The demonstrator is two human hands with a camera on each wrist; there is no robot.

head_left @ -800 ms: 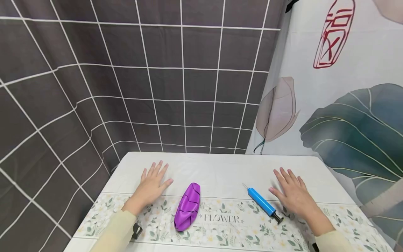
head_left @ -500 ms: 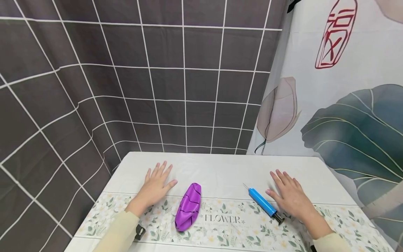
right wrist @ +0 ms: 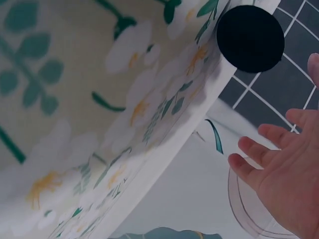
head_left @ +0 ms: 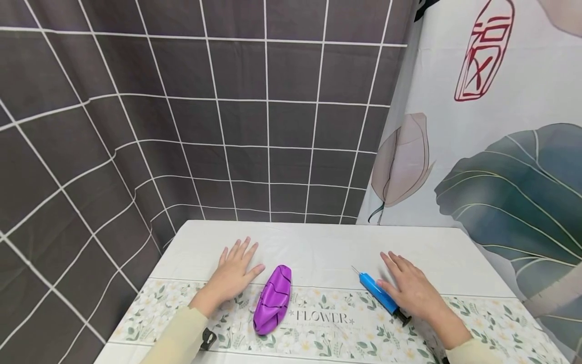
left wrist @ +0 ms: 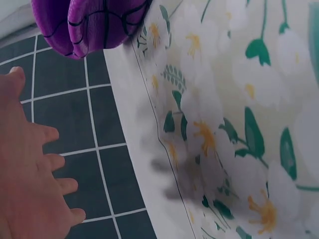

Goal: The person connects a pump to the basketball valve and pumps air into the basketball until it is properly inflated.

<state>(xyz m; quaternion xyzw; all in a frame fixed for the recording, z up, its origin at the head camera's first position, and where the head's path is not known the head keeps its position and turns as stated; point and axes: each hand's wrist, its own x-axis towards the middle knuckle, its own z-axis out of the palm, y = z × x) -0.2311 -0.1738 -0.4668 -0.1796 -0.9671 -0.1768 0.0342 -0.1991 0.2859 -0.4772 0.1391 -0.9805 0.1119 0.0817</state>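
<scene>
A deflated purple ball [head_left: 273, 300] with black lines lies folded lengthwise on the table, left of the middle. My left hand [head_left: 233, 277] is spread just left of it, its thumb pointing toward the ball, not touching it. Farther right lies a blue hand pump [head_left: 378, 292] with a thin needle and a black handle. My right hand [head_left: 411, 289] hovers beside the pump with straight fingers, its thumb close to the barrel; contact cannot be told. In the right wrist view the pump's round black handle end [right wrist: 250, 39] is near the hand. Both hands hold nothing.
A white tablecloth [head_left: 318, 253] with a flowered band covers the table. Behind it hangs a dark gridded curtain [head_left: 291, 121], and a white curtain [head_left: 445, 151] with a leaf print hangs at the right. A small black wrist device [head_left: 208, 338] shows below the left sleeve.
Both hands have moved inward: the left hand rightward toward the ball, the right hand leftward toward the pump. The ball and pump stay where they were on the table.
</scene>
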